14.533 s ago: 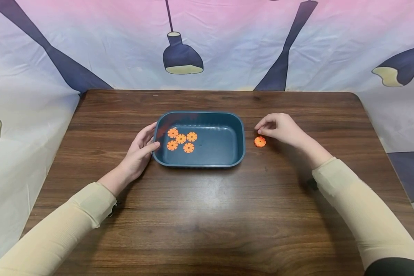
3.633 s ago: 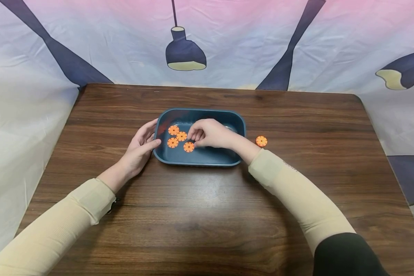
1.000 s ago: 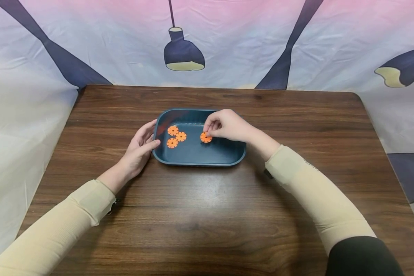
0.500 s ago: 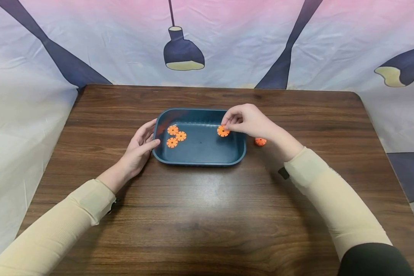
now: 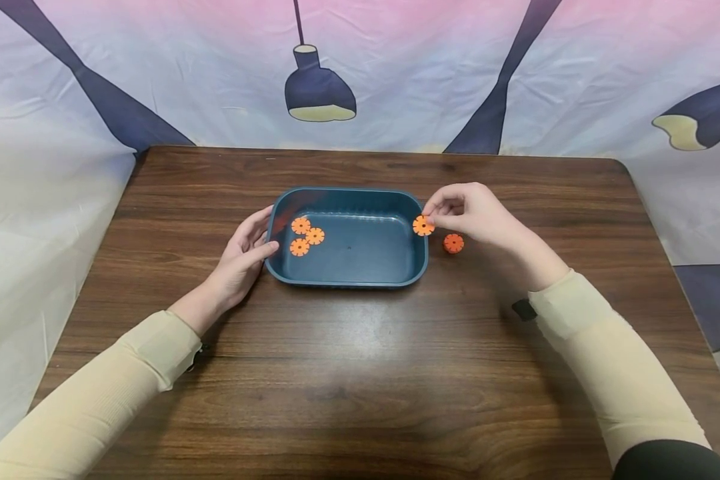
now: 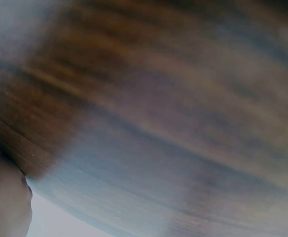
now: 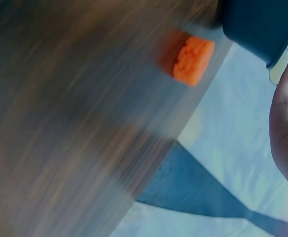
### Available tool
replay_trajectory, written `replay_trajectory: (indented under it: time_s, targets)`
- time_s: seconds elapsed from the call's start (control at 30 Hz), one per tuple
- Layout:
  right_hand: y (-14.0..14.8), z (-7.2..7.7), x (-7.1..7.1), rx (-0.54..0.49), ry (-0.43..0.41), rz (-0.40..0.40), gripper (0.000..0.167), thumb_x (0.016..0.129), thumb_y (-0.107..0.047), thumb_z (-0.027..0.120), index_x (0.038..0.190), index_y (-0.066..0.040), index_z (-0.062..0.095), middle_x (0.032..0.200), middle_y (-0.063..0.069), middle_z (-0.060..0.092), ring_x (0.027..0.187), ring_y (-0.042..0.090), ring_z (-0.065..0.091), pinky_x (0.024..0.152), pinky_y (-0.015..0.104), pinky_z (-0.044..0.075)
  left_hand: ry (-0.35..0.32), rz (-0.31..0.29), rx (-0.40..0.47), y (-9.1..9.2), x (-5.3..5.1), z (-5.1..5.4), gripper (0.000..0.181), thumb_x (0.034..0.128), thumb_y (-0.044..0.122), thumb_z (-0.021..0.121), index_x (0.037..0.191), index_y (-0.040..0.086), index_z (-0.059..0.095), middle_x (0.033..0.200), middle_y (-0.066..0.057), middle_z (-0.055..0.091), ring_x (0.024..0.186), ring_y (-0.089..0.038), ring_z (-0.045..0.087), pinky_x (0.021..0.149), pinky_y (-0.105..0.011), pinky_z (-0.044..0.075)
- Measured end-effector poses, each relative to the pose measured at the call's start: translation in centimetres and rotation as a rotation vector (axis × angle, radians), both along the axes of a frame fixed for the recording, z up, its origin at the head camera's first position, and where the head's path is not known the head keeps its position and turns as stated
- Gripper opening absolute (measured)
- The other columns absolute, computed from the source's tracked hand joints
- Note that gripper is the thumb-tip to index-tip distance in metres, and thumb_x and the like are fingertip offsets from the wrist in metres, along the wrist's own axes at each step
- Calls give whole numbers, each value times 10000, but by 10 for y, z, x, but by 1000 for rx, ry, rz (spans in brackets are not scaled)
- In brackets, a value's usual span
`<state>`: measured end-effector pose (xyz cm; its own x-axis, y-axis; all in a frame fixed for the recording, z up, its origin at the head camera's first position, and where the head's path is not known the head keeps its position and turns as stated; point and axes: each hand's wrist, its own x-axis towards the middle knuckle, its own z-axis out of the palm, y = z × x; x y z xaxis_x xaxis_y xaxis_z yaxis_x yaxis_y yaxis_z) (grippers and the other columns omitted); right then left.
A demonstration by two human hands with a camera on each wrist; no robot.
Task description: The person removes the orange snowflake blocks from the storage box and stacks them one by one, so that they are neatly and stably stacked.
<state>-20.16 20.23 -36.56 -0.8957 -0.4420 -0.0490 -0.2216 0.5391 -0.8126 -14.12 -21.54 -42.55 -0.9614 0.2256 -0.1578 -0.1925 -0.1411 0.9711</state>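
My right hand [image 5: 477,212] pinches an orange notched plastic disc [image 5: 423,225] between thumb and fingers, over the right rim of a dark blue rectangular bin [image 5: 366,257]. Just right of the bin, a short stack of the same orange discs [image 5: 453,243] stands on the table; the right wrist view shows the stack [image 7: 194,60] from the side. Three more discs [image 5: 315,236] lie at the left of the bin floor. My left hand [image 5: 240,260] grips the bin's left wall, thumb over the rim, fingers outside. In the left wrist view only a blurred bit of that hand [image 6: 6,195] shows.
The bin stands on a dark wood-grain table [image 5: 336,373]. Behind the table hangs a pale cloth backdrop [image 5: 396,80] printed with lamps, close to the back edge, with cloth at both sides too.
My right hand picked up a disc from inside the bin and carried it rightward to the right rim. The stack beside the bin is uncovered. My left hand has stayed on the bin.
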Motion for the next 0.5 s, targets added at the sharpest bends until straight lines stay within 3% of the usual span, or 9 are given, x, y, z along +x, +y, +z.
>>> replay_trajectory:
  time_s: [0.23,0.5]
  targets:
    - [20,-2,5,9,-8,-53,75,953,-40,765,1025,-45,787,873,-15,730,783,117,648,708,205,528,14,2,12,0,0,-1,576,1058,-2,525,1580,230,449,1559,49,464,1555,-204,309,1070,-144,466]
    - [39,-17,6,39,-38,-82,97,969,-53,752,1056,-27,788,928,6,752,794,68,660,736,178,535,10,4,17,1,0,-1,575,1055,-8,526,1573,230,457,1561,46,464,1561,-209,303,1069,-145,464]
